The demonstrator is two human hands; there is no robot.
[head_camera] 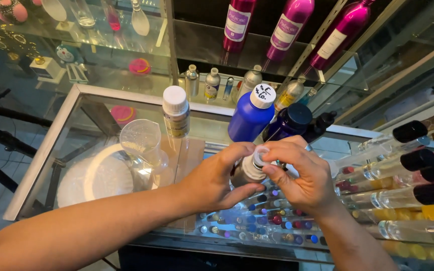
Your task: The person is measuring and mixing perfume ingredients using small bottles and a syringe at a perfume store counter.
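Note:
My left hand (216,180) wraps around a small silvery bottle (247,173) held over the glass counter (101,95). The fingers of my right hand (302,175) pinch the bottle's white cap (261,156) from above. Just behind the hands stand a blue bottle with a white cap (251,115) and a dark blue bottle with a black cap (290,123). A white-capped bottle with a yellowish label (176,111) stands to the left, beside a clear plastic measuring cup (141,143).
Clear tubes with black caps (403,173) lie at the right. Rows of small coloured vials (267,221) show under the glass. Magenta spray bottles (287,25) hang on the shelf behind, with small silver bottles (249,80) below them. A white round thing (94,178) lies under the glass.

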